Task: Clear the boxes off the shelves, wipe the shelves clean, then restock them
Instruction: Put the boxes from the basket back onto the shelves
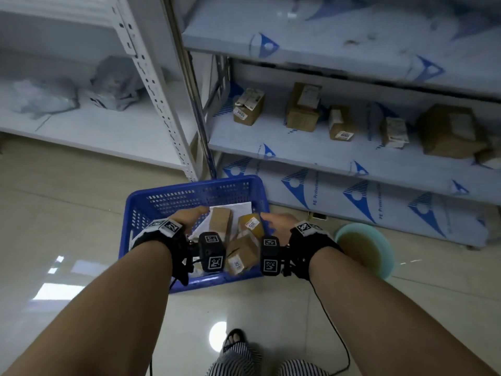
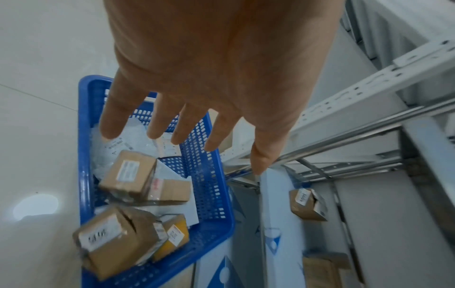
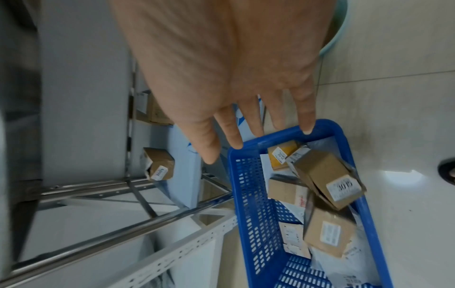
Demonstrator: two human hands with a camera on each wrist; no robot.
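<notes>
Head view: left hand (image 1: 189,217) and right hand (image 1: 276,222), fingers spread and holding nothing, hover above blue basket (image 1: 141,202) on floor beside shelf edge (image 1: 298,158). Taped brown boxes (image 1: 241,253) lie tumbled inside; others (image 1: 248,105) stand spaced on the shelf.

Parcel storeroom: metal racking (image 1: 151,85), numbered cardboard boxes (image 1: 248,105) on shelves, grey mailer bags (image 1: 113,82), tiled floor (image 1: 67,213).
</notes>
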